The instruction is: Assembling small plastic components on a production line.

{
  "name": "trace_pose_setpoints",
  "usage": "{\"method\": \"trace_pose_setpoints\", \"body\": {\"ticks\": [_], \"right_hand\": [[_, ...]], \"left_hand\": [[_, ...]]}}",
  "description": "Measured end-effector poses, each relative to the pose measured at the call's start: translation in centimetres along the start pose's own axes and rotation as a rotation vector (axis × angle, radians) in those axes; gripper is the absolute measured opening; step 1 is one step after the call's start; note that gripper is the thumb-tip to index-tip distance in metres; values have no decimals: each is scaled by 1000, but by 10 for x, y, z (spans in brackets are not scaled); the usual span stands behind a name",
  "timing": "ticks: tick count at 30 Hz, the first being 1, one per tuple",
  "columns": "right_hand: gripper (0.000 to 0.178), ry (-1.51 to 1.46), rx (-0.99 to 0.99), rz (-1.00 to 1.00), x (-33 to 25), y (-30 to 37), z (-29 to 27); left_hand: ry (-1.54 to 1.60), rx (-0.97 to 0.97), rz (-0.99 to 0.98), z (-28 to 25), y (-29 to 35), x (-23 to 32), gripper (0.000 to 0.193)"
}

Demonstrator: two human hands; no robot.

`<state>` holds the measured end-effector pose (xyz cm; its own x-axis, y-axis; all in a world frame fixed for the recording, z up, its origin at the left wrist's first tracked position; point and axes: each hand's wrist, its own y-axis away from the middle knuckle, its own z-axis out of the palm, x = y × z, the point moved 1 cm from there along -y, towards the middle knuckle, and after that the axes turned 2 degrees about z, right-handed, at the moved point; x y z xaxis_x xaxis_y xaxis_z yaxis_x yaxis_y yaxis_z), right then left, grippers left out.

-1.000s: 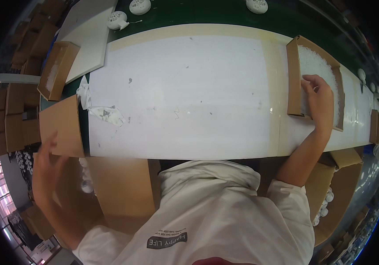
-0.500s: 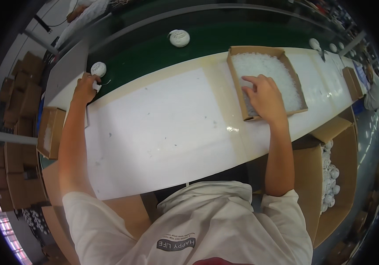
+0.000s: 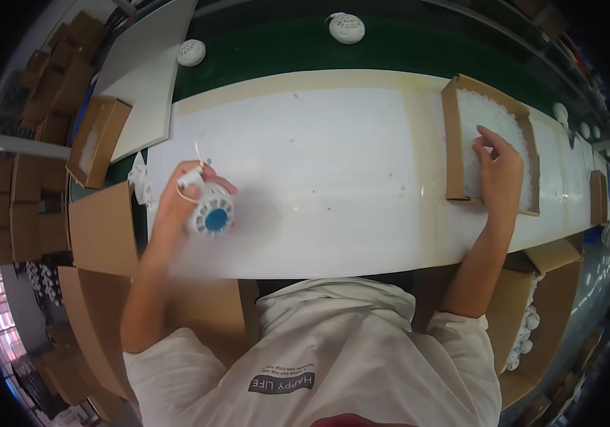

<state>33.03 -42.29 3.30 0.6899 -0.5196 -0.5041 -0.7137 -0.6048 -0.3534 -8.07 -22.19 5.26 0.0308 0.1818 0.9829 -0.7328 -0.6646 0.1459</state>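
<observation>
Left hand [image 3: 180, 203] closed around a round white part [image 3: 209, 210] with a blue centre, held just above the white table [image 3: 319, 178] near its left end; a thin white wire [image 3: 198, 153] sticking up from the fingers. Right hand [image 3: 500, 174] with fingers loosely spread, holding nothing, tips resting on the white filling inside a shallow cardboard tray [image 3: 453, 139] at the right of the table. Behind the table, a dark green belt [image 3: 269, 43] carrying two more round white parts [image 3: 192, 52] [image 3: 347, 28]. At far left, a small cardboard box [image 3: 97, 141], tilted, beside a grey board [image 3: 145, 71].
</observation>
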Motion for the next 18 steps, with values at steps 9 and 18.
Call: {"method": "trace_pose_setpoints", "body": {"ticks": [9, 18], "right_hand": [[13, 65, -211, -159, -11, -1, 1], [8, 441, -170, -231, -20, -7, 2]], "left_hand": [[-298, -46, 140, 16, 43, -27, 39], [-216, -171, 80, -8, 56, -52, 52]]}}
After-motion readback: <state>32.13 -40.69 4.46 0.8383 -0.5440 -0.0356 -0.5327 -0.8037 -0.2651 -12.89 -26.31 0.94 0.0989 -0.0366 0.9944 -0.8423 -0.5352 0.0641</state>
